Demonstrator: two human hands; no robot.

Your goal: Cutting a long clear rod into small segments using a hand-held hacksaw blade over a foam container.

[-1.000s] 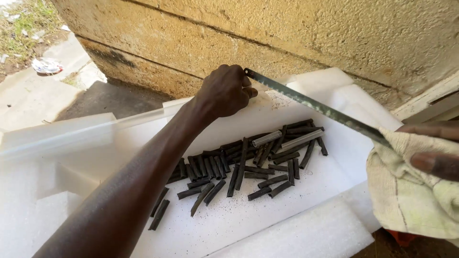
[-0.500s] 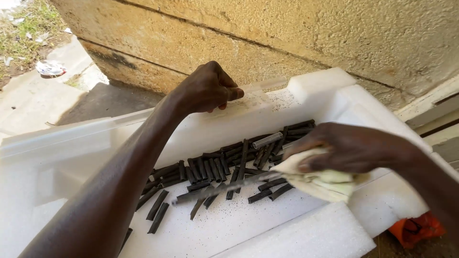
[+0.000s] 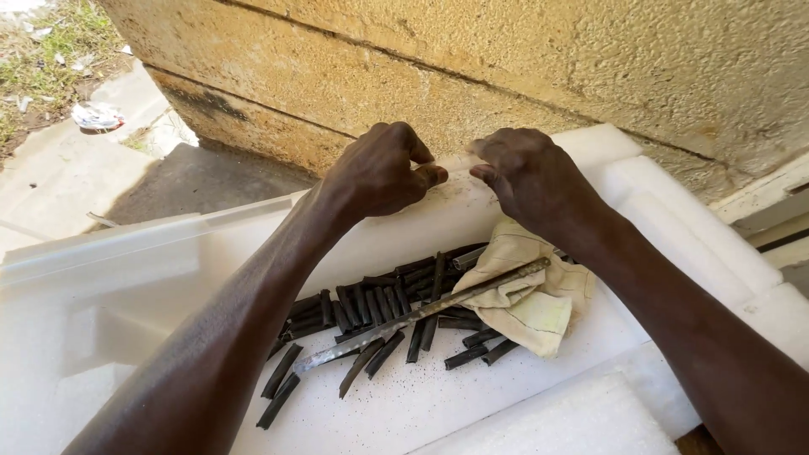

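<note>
My left hand (image 3: pixel 379 173) is curled into a fist at the far rim of a white foam tray (image 3: pixel 674 227). My right hand (image 3: pixel 531 181) is just beside it, fingers pinched together. The fingertips of both almost meet, and I see nothing between them. Below the hands, several short black sticks (image 3: pixel 371 307) lie scattered in the tray. A long thin metal blade (image 3: pixel 421 313) rests across them, its far end on a crumpled cream cloth (image 3: pixel 535 307). Neither hand touches the blade or the cloth.
A rough yellowish stone wall (image 3: pixel 506 59) rises right behind the tray. More white foam pieces (image 3: pixel 101 270) lie to the left and a foam block (image 3: pixel 573 421) sits in front. Concrete ground with litter (image 3: pixel 93 114) is at the far left.
The blade left my left hand and now lies on the sticks. My right hand set the cloth down in the tray and rose to the rim beside the left hand.
</note>
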